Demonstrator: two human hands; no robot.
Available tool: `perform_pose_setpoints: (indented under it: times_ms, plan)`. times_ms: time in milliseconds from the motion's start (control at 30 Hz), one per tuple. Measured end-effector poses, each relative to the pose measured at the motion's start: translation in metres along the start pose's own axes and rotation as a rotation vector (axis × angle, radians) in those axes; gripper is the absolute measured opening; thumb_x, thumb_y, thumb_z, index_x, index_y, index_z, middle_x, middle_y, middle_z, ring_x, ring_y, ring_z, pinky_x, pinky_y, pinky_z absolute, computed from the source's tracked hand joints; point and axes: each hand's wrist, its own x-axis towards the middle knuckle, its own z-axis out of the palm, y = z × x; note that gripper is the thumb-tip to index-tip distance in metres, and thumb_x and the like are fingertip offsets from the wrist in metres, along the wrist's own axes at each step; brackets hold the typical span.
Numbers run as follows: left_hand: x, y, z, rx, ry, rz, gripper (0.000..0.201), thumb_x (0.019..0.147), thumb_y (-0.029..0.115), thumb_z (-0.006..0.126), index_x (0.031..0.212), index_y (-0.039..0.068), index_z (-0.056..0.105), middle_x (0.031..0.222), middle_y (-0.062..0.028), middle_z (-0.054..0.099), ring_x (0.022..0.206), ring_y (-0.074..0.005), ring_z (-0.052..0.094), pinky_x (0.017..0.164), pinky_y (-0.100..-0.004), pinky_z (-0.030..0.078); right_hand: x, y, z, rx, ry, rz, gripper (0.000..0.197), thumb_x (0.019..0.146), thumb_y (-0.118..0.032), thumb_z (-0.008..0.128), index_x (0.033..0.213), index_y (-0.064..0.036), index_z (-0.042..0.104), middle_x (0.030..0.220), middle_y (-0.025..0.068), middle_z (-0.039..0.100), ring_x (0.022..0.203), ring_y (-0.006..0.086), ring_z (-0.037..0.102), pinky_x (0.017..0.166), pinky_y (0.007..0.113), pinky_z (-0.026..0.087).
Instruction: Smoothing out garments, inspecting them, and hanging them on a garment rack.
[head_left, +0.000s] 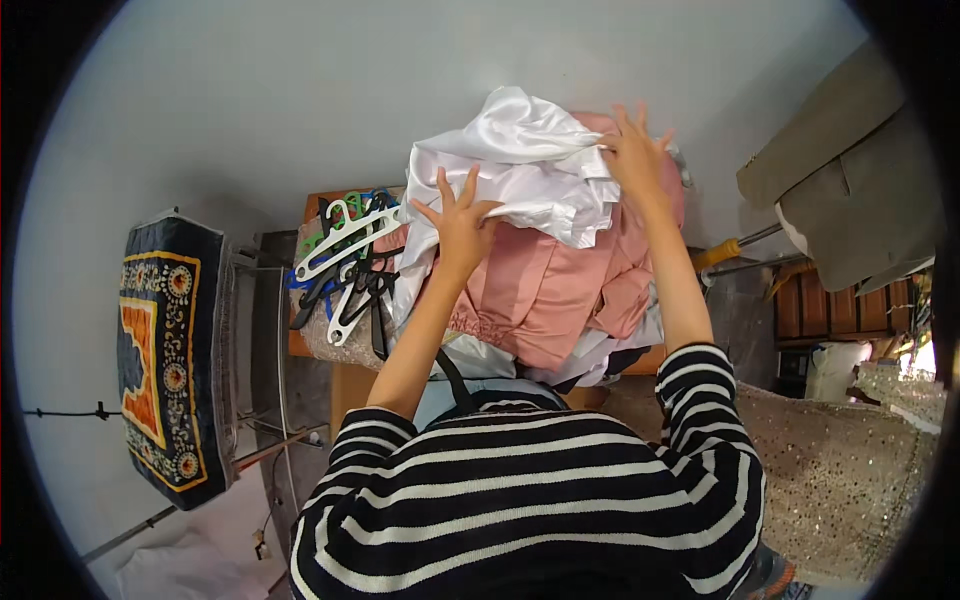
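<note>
A shiny white satin garment (510, 140) lies bunched over a pile of cloth against the wall. My left hand (462, 228) pinches its near edge between thumb and forefinger, the other fingers spread. Farther right, my right hand (636, 165) grips the white garment's right edge in the same way, its remaining fingers raised. Under the white cloth spreads a pink satin garment (530, 290) with a gathered part near its lower left. My fingertips partly hide where each hand meets the fabric.
Several white, black and green hangers (345, 250) lie heaped left of the garments on a wooden table (645, 362). A dark patterned rug (170, 360) hangs on a rack at left. Olive cloth (840, 180) hangs at right, above a sequined cloth (830, 480).
</note>
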Motion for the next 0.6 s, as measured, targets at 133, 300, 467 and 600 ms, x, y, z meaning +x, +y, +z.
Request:
perform_pose_setpoints:
  times_ms: [133, 300, 467, 600]
  plan:
    - [0.010, 0.006, -0.018, -0.104, 0.122, -0.050, 0.025, 0.063, 0.009, 0.072, 0.084, 0.025, 0.072, 0.144, -0.0026, 0.038, 0.138, -0.0423, 0.009, 0.094, -0.0748, -0.007, -0.023, 0.066, -0.036, 0.016, 0.123, 0.178, 0.013, 0.077, -0.016, 0.063, 0.087, -0.0165, 0.072, 0.142, 0.0043, 0.036, 0.137, 0.0354, 0.018, 0.097, 0.075, 0.008]
    - [0.009, 0.024, -0.073, -0.141, 0.261, -0.049, 0.031, 0.060, 0.009, 0.070, 0.084, 0.028, 0.071, 0.145, -0.0030, 0.035, 0.138, -0.0419, 0.007, 0.094, -0.0738, -0.008, -0.074, 0.060, -0.099, 0.153, 0.157, 0.271, 0.012, 0.077, -0.018, 0.064, 0.085, -0.0112, 0.071, 0.144, 0.0047, 0.034, 0.137, 0.0379, 0.015, 0.097, 0.075, 0.008]
    - [-0.001, 0.032, -0.070, 0.221, 0.021, -0.146, 0.040, 0.058, 0.012, 0.070, 0.095, 0.025, 0.067, 0.146, -0.0081, 0.032, 0.136, -0.0467, 0.008, 0.090, -0.0792, 0.000, -0.099, -0.008, -0.092, 0.181, 0.004, -0.024, 0.018, 0.069, -0.020, 0.068, 0.083, -0.0093, 0.071, 0.147, 0.0088, 0.030, 0.138, 0.0372, 0.013, 0.099, 0.071, 0.004]
    - [-0.013, 0.026, -0.033, 0.453, -0.207, -0.214, 0.055, 0.061, 0.007, 0.064, 0.111, 0.028, 0.060, 0.147, -0.0113, 0.028, 0.136, -0.0465, 0.009, 0.089, -0.0799, 0.002, -0.114, -0.034, -0.045, 0.042, -0.239, -0.275, 0.038, 0.061, -0.016, 0.071, 0.099, -0.0154, 0.070, 0.150, 0.0102, 0.021, 0.139, 0.0340, 0.012, 0.100, 0.070, 0.003]
